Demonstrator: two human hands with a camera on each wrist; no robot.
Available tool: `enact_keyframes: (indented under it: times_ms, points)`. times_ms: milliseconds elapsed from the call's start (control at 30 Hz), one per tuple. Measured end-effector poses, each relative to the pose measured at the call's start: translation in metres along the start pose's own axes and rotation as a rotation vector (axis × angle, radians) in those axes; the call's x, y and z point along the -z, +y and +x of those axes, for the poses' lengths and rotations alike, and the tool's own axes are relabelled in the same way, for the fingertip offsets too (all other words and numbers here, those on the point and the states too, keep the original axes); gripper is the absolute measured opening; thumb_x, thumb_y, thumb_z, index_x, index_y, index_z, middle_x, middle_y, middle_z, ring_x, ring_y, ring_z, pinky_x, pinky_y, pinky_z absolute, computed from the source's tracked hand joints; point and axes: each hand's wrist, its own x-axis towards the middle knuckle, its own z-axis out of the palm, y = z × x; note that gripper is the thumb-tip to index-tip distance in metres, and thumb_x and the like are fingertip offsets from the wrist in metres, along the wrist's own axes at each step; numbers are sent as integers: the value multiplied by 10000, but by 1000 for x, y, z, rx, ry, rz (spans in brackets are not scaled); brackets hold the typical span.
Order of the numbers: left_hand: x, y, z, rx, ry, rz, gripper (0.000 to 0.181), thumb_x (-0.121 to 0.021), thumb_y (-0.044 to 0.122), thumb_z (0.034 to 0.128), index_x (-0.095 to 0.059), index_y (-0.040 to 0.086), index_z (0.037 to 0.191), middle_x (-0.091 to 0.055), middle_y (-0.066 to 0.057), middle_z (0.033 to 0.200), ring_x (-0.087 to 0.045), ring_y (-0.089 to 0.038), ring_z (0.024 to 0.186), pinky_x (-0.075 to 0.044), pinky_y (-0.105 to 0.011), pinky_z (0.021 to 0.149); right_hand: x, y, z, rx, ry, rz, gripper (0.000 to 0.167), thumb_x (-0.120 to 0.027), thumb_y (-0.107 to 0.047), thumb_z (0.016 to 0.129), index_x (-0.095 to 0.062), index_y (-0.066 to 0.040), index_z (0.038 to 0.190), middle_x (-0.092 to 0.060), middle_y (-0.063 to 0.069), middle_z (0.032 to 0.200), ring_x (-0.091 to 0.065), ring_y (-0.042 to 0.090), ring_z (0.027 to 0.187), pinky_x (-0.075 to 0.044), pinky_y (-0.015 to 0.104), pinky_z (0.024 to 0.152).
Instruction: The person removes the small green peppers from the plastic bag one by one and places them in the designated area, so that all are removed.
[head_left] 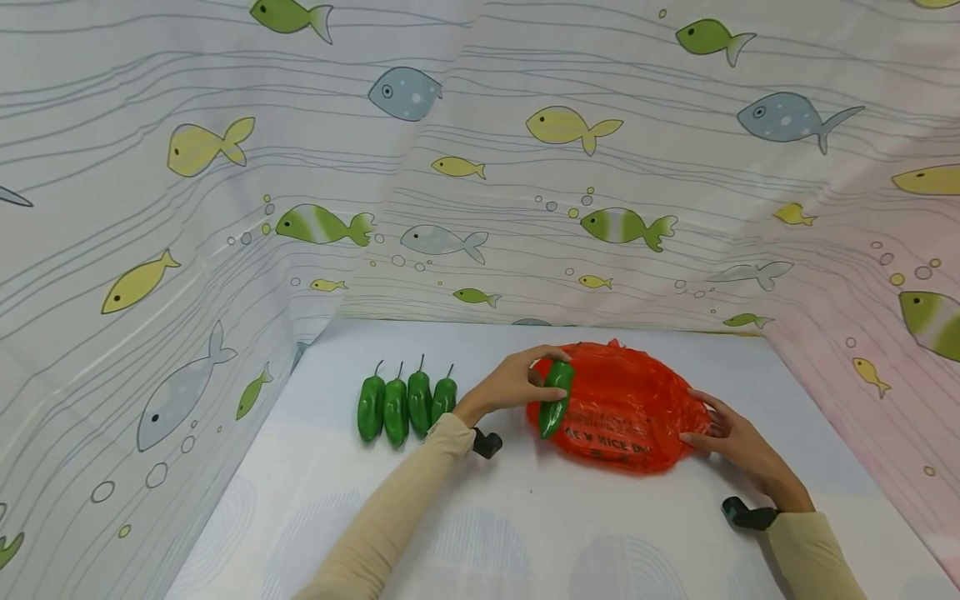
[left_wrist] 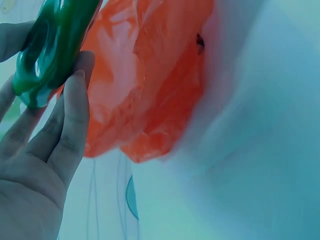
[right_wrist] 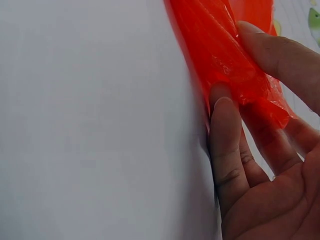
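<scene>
A glossy green chili pepper [head_left: 556,400] is pinched between the thumb and fingers of my left hand [head_left: 512,385], over the left part of a red plastic bag [head_left: 611,392]. The left wrist view shows the same green pepper [left_wrist: 55,47] close up, with the bag [left_wrist: 150,75] behind it. At the bag's right end, my right hand [head_left: 742,446] grips the crumpled plastic. In the right wrist view the thumb [right_wrist: 280,55] lies on one side of the bag [right_wrist: 215,45], fingers on the other. Dark printed lettering shows on the bag; its inside is hidden.
Several green peppers [head_left: 395,411] with stems lie side by side in a row left of my left forearm, which partly covers the rightmost. A white table [head_left: 480,517] carries everything. Fish-patterned sheets [head_left: 495,183] rise behind it and along both sides.
</scene>
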Motion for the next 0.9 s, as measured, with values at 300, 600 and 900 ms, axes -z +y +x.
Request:
enact_keyframes:
  times_ms: [300,600,900]
  points:
    - [11,-5,-14,12,41,32,534,-817,338,905,-565,403,1371,-692,64,1138,-723,-140,802,-537,-306,738,-1,-1,0,-18,-3,3,898,-758,-342,950,-215,-196,1650,-349,274,1588,-434,482,1374,-489,602,1004]
    - [22,-8,-30,50,71,24,547,-807,340,913,-556,338,1399,-725,7,951,-702,-252,781,-520,-339,768,0,-5,0,-22,-4,-23,897,-760,-381,944,-228,-210,1645,-399,256,1561,-511,382,1301,-541,419,943]
    - [29,-17,-42,88,75,10,566,-803,344,916,-550,253,1414,-739,3,910,-714,-184,769,-512,-370,791,-1,-1,0,-26,2,-23,910,-762,-378,943,-216,-204,1650,-414,259,1552,-517,368,1298,-545,398,931]
